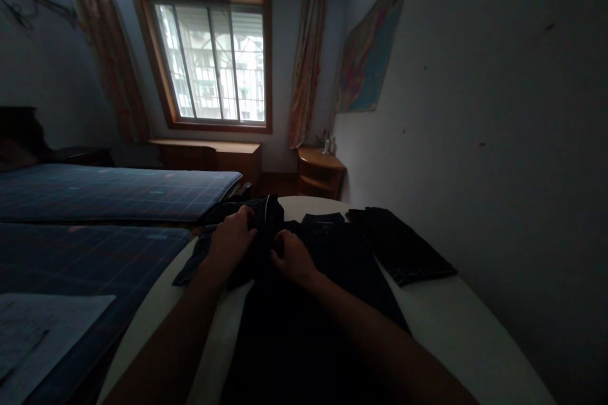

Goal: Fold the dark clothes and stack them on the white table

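Note:
A dark collared shirt (327,266) is spread over the round white table, its collar at the far end and its body reaching toward me. My left hand (234,233) is closed on dark cloth at the shirt's left side, near the shoulder or sleeve. My right hand (293,258) rests a little nearer the middle, fingers curled and pinching the same shirt. Dim light hides the exact folds between the two hands. Beyond my left hand lies another dark piece of cloth (273,207) with a white line; where it meets the shirt is unclear.
A folded black garment (399,245) lies on the right of the white table (456,329), close to the wall. Left of the table are two plaid-covered beds (114,193), the nearer bearing a printed sheet (52,335). A desk (228,148) and corner shelf (320,158) stand beyond.

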`<state>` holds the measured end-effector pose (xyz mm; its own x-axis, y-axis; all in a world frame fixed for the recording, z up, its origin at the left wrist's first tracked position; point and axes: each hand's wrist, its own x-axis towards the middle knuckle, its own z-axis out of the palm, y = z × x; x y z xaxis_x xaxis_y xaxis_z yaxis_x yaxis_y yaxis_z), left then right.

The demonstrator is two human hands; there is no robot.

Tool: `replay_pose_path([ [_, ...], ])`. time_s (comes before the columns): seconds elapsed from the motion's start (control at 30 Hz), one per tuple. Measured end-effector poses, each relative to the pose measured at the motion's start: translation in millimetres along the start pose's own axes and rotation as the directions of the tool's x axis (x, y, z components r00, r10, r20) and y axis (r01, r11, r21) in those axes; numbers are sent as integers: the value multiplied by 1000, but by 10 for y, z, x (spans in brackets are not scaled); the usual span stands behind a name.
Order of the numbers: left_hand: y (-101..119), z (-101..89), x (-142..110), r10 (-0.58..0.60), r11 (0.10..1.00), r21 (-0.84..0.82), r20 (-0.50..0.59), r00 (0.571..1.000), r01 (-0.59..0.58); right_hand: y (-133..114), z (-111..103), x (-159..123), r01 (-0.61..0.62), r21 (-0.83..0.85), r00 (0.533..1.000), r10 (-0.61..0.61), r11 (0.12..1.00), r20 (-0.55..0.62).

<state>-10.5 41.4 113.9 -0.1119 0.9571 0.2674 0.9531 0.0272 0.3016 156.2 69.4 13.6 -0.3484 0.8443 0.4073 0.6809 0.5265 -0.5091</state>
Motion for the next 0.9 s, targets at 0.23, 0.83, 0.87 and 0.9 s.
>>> replay_pose_path([
  [0.23, 108, 100, -1, 57, 981, -187, -19, 998, -60, -126, -56, -364, 171, -31, 945, -155, 985, 288],
  [0.83, 241, 511, -1, 119, 920, -393, 260, 958, -8, 347, -190, -162, -452, 709, 870, 442, 542, 217],
  [0.87, 201, 493, 8, 109, 941, -339, 237, 965, -23, 368, -191, -164, -468, 687, 866, 446, 556, 228],
  [0.9, 161, 475, 9, 98, 960, -278, 215, 972, -36, 391, -194, -165, -480, 666, 862, 446, 571, 240],
])
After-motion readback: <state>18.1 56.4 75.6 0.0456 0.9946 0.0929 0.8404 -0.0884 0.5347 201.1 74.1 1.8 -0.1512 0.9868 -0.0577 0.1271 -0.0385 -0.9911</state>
